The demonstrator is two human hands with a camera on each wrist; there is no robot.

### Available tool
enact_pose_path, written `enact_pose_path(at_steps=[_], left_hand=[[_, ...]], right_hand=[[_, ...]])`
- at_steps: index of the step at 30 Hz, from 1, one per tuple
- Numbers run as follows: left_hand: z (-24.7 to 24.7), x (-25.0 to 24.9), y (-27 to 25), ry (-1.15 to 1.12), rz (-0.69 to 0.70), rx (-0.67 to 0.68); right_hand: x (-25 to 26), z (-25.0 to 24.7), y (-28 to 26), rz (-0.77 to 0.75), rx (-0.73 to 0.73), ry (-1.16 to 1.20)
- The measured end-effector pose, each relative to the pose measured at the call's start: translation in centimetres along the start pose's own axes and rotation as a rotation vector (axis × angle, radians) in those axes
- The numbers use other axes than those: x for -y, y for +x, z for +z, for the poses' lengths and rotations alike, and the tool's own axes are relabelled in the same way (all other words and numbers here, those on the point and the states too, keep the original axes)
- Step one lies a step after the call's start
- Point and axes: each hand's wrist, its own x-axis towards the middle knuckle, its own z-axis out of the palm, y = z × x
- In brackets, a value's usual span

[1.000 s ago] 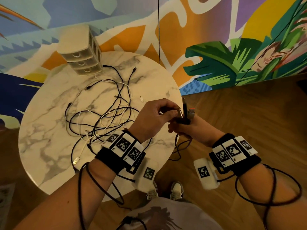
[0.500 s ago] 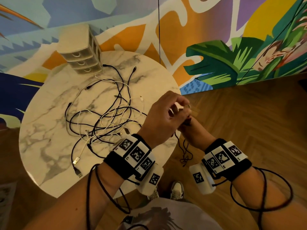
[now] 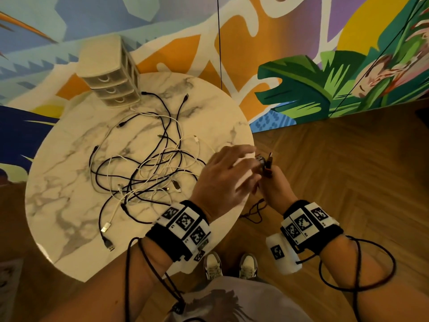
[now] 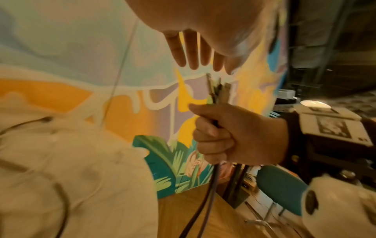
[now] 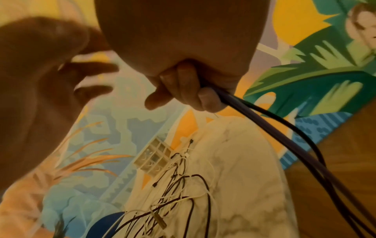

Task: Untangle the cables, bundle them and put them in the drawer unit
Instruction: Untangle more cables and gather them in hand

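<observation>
Two hands are working off the near right edge of the round marble table. Right hand is fisting a folded black cable, fingers curled tight around it; plug ends are sticking up just above the thumb and forefinger, loose loops are hanging below the little finger toward the wood floor. Left hand is hovering just beside and above that fist, fingers straight and slightly apart, tips just short of the plug ends, gripping nothing; actual contact with the plugs cannot be told through the blur. Beyond the left hand's knuckles, a tangle of black and white cables is lying spread on the marble, two USB plugs trailing toward the near rim. Farther out past the tangle, the beige three-drawer unit is standing at the far edge, all drawers pushed in, one black cable end lying just beside its base. Both wrists are wearing marker bands.
</observation>
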Motion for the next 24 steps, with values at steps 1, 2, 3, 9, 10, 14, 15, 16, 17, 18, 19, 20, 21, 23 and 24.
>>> enact_pose_path(at_steps=[1,2,3,9,10,14,15,16,17,18,19,20,21,23,24], left_hand=[[-0.2,0.8,-0.7,0.005,-0.055,-0.022],[-0.2,1.9,-1.7,0.018,-0.114,-0.027],[-0.2,3.0,-3.0,0.036,-0.175,-0.011],[-0.8,8.7,-12.2,0.089,-0.482,0.204],[-1.2,9.1,-13.5,0.098,-0.507,0.229],[-1.7,9.4,-17.6,0.117,-0.482,0.469],[-1.6,9.3,-18.6,0.131,-0.435,0.560],[-1.3,9.1,-19.5,0.146,-0.380,0.653],[-1.0,8.9,-20.3,0.160,-0.330,0.739],[-0.7,8.6,-20.9,0.175,-0.290,0.802],[-0.3,8.4,-21.3,0.188,-0.260,0.834],[0.1,8.1,-21.5,0.197,-0.235,0.837],[0.4,7.9,-21.6,0.203,-0.209,0.839],[1.2,7.3,-21.5,0.217,-0.163,0.850],[1.6,6.9,-21.4,0.229,-0.154,0.862]], right_hand=[[-0.5,-0.2,0.1,0.005,0.001,-0.029],[-1.2,-0.2,0.2,0.035,0.008,-0.070],[-1.8,-0.3,0.4,0.062,0.004,-0.087],[-3.2,0.2,0.6,0.059,0.073,-0.051],[-3.4,0.6,0.7,0.074,0.092,-0.045],[-4.1,1.9,1.0,0.093,0.144,-0.070],[-4.3,2.2,1.1,0.095,0.153,-0.076],[-4.4,2.4,1.1,0.096,0.167,-0.083],[-4.6,2.7,1.1,0.097,0.188,-0.085],[-4.7,2.9,1.1,0.101,0.203,-0.083],[-4.7,3.0,1.1,0.109,0.212,-0.083],[-4.8,3.1,1.0,0.116,0.217,-0.089],[-4.7,3.1,0.9,0.118,0.216,-0.095],[-4.7,3.1,0.9,0.117,0.220,-0.111],[-4.7,3.0,0.8,0.113,0.227,-0.116]])
